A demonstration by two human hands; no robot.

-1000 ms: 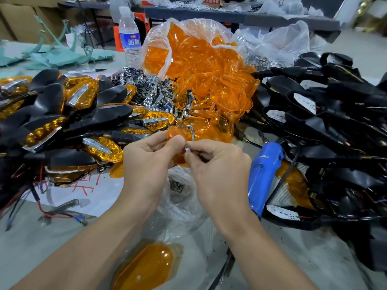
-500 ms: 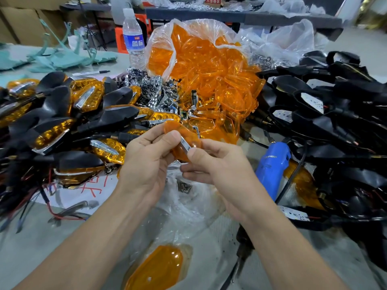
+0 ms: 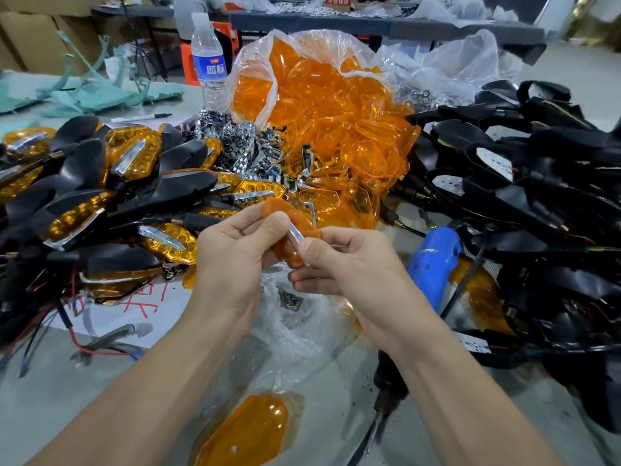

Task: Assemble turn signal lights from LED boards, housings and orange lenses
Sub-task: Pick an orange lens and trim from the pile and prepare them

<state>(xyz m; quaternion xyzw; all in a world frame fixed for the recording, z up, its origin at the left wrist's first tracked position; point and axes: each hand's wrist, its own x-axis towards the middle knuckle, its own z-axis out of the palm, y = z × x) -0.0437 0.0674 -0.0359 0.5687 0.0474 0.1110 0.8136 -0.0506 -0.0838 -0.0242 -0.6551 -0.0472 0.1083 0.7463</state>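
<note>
My left hand [image 3: 232, 253] pinches an orange lens [image 3: 289, 230] between thumb and fingers above the table's middle. My right hand [image 3: 349, 267] pinches a small chrome trim strip [image 3: 296, 234] that lies against the lens face. Behind them a clear bag of orange lenses [image 3: 322, 105] spills forward. Finished turn signals [image 3: 100, 196] with black housings and orange lenses are piled at the left. Black housings with white LED boards and wires [image 3: 524, 196] are heaped at the right. Loose chrome trim pieces [image 3: 242, 146] lie between the piles.
A blue electric screwdriver [image 3: 433, 264] lies right of my hands, its cord running across the housings. A single orange lens [image 3: 245, 432] sits in clear plastic at the near edge. A water bottle [image 3: 210, 65] and a marker pen [image 3: 141, 118] stand behind the left pile.
Both hands have turned the lens so its face shows, and the chrome strip now lies across it. The hands stay at the same spot above the table.
</note>
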